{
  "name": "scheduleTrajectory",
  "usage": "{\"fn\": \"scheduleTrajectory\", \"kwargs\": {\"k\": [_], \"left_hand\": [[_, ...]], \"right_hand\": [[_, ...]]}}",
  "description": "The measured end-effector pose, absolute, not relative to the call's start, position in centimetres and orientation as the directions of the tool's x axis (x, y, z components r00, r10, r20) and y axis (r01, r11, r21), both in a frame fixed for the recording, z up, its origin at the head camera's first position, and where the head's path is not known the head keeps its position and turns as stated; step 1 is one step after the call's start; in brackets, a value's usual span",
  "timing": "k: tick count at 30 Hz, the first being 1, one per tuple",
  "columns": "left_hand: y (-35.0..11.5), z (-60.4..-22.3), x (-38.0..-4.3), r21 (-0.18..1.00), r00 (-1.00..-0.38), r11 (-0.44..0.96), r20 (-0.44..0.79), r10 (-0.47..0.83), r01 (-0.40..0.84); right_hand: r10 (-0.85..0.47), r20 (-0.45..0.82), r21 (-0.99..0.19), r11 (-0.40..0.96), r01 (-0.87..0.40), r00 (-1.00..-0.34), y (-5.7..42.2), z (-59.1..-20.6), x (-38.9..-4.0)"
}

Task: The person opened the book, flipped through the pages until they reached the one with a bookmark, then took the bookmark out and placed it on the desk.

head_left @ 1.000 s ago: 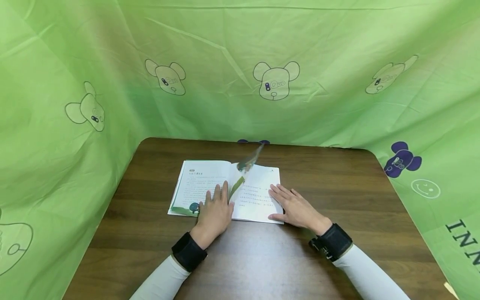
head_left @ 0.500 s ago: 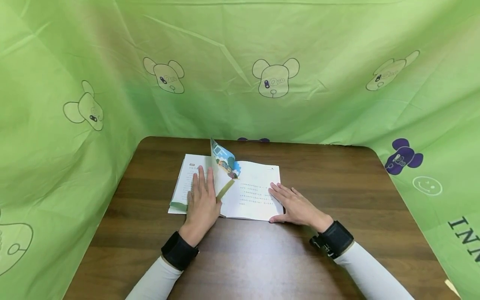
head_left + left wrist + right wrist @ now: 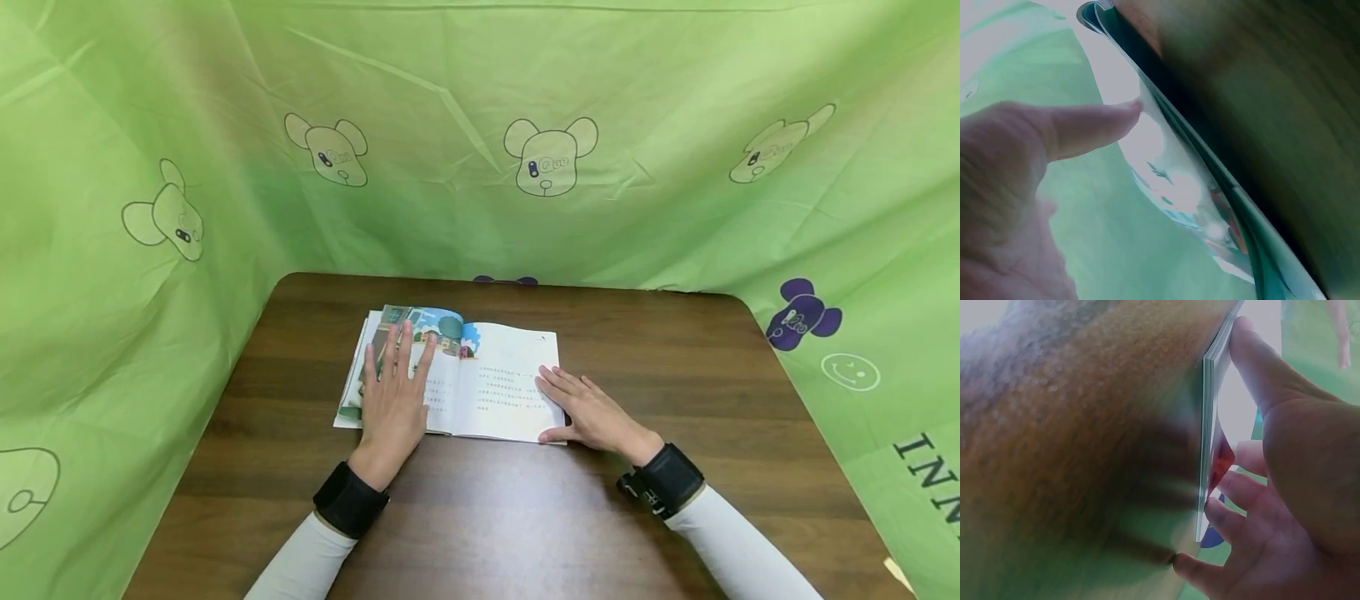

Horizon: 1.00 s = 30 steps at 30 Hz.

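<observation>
An open picture book (image 3: 510, 396) lies on the wooden table, with a coloured illustration across the top of its left page and printed text on the right one. My left hand (image 3: 393, 408) rests on the left page, its fingers straight and spread. In the left wrist view the thumb (image 3: 1094, 128) touches the page near the book's lower edge. My right hand (image 3: 592, 412) lies at the right edge of the book with fingers extended. From the right wrist, its thumb (image 3: 1260, 359) is seen on the page, and the other fingertips are at the book's side edge.
The brown wooden table (image 3: 675, 367) extends around the book on all sides. A green cloth (image 3: 442, 208) printed with bear heads hangs behind and beside the table. Black bands (image 3: 351, 500) with cameras circle both wrists.
A page that stood upright at the middle has swung over to the left and now lies down. My left hand moved left with it; the right hand stayed in place.
</observation>
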State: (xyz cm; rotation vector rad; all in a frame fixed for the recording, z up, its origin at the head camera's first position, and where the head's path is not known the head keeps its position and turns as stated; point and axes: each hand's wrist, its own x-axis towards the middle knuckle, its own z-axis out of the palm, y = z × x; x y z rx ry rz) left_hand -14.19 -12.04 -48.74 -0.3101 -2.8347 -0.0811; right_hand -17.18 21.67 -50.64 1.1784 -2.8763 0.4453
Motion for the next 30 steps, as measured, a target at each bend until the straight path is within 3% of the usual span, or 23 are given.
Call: {"fn": "scheduleTrajectory", "kwargs": {"k": [5,16,30], "left_hand": [[-11.7,-48.8,-14.0,-0.082,-0.938,0.954,0.178,0.299,0.289],[-11.5,-49.2,-13.1,-0.083,-0.918,0.925,0.113,0.380,0.372],[-11.3,-49.6,-12.5,0.193,-0.941,0.924,-0.012,0.339,0.331]], "right_hand": [[-0.682,0.113,-0.260,0.681,-0.684,-0.722,21.6,-50.6,-17.1],[-0.664,0.134,-0.250,0.696,-0.673,-0.736,21.2,-50.8,-17.0],[-0.652,0.164,-0.194,0.714,-0.673,-0.740,20.6,-50.8,-17.0]]}}
